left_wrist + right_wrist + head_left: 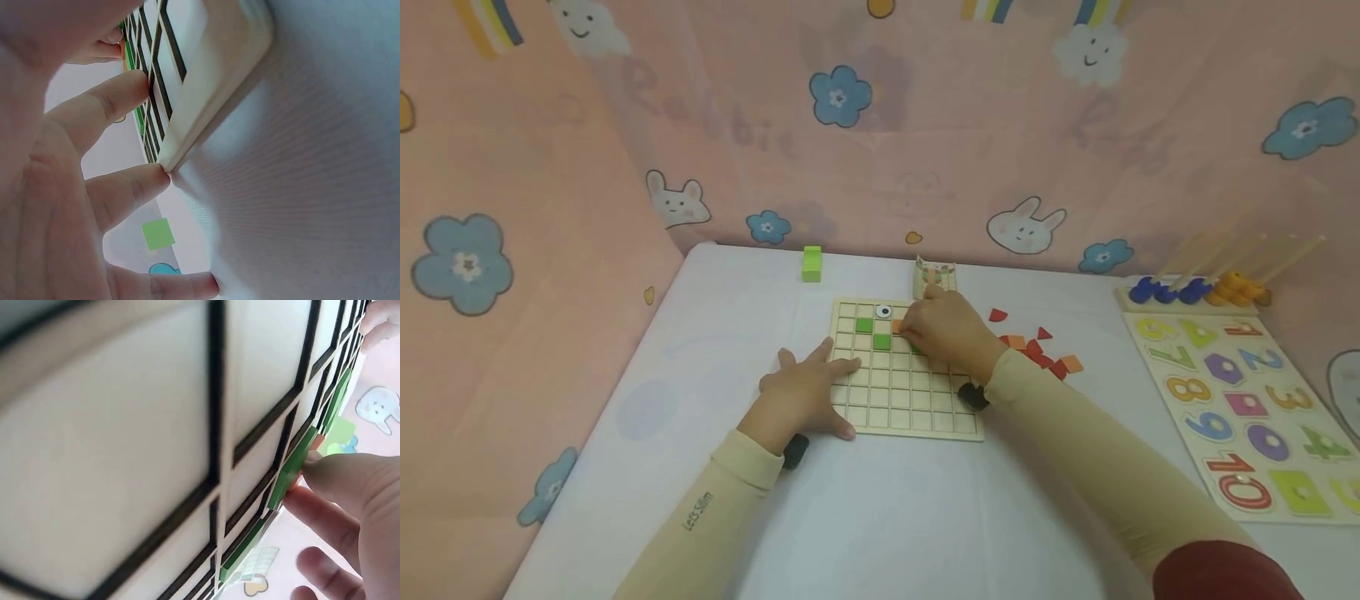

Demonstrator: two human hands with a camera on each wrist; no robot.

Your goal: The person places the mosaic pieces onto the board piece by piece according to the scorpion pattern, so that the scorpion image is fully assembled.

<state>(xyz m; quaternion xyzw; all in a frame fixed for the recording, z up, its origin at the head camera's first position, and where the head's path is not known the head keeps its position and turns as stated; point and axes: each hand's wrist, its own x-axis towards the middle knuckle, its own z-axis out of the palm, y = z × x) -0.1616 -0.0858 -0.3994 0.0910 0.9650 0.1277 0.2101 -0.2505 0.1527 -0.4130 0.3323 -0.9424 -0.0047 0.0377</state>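
A wooden grid board point(880, 418) lies flat on the white table. My left hand point(801, 390) spreads its fingers across the board's left edge; in the left wrist view its fingertips point(159, 175) touch the board's rim and corner. Near the top of the grid, my right hand point(951, 329) pinches an orange tile point(897, 327) between thumb and fingers, right at the squares. Green tiles point(882, 342) sit in several squares, and a white tile with a black eye point(883, 311) is in the top row. My right hand hides part of the upper right squares.
Loose red and orange pieces point(1072, 364) lie right of the board. Behind it stands a small patterned card point(923, 279), with a light green block point(812, 265) at back left. A number puzzle board point(1213, 450) with upright pegs and blue and orange rings lies far right.
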